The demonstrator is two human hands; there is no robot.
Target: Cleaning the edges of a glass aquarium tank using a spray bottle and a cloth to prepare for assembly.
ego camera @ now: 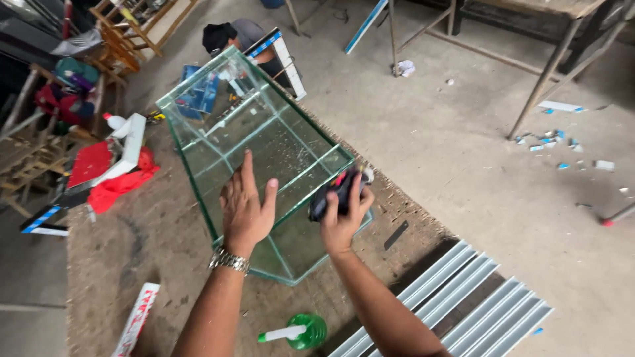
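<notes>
Left hand (pixel 246 206): spread open flat against the glass tank (pixel 264 142).
Right hand (pixel 342 218): closed around a dark tool (pixel 336 190) at the tank's edge.

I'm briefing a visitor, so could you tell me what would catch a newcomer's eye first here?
The big glass tank in the middle of the worn workbench stands out. The left hand presses flat on its near side, while the right hand holds a dark tool at its corner.

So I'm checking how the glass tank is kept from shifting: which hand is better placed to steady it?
The left hand, probably. It is open and empty, its palm spread at the glass tank near the front edge. The right hand is already full, its fingers closed around a dark tool with red trim.
</notes>
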